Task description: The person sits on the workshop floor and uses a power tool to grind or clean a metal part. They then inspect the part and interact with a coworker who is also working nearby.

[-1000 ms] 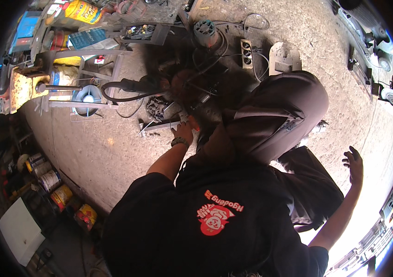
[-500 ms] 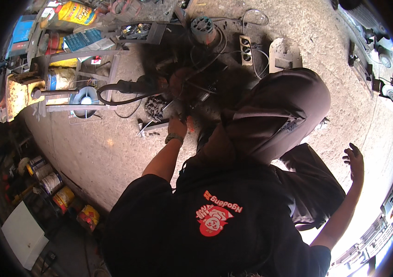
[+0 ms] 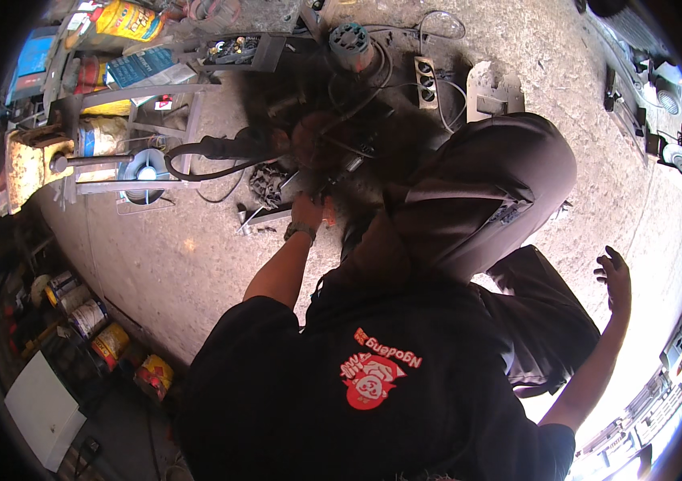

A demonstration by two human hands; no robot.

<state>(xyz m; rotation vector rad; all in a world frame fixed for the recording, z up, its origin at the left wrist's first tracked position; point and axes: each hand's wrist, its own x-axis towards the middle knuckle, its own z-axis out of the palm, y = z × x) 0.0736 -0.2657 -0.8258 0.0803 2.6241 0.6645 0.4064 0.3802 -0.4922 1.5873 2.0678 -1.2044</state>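
Note:
My left hand (image 3: pixel 306 212), with a band at its wrist, reaches down to the dark, shadowed patch of floor in front of my bent knee. Its fingers lie in deep shadow among dark tools, so whether they grip anything is unclear. Right beside it is a small orange piece (image 3: pixel 329 210). A crumpled dark grey clump (image 3: pixel 267 186) and a metal bar (image 3: pixel 265 219) lie just left of the hand. Beyond them rests a corded power tool (image 3: pixel 224 147) with a dark body. Out to the right, my right hand (image 3: pixel 616 278) hangs with darkened fingers apart, holding nothing.
A teal round-topped machine (image 3: pixel 351 46) stands ahead, beside a socket strip (image 3: pixel 426 82) and loose cables. A metal frame (image 3: pixel 136 186) and a rusty yellow vise-like block (image 3: pixel 32 168) occupy the left. Several paint cans (image 3: pixel 88 317) line the lower left; a pale plate (image 3: pixel 495 90) lies ahead right.
My left hand has shifted very slightly among the dark tools. The view has moved a little; my right hand keeps nearly the same place.

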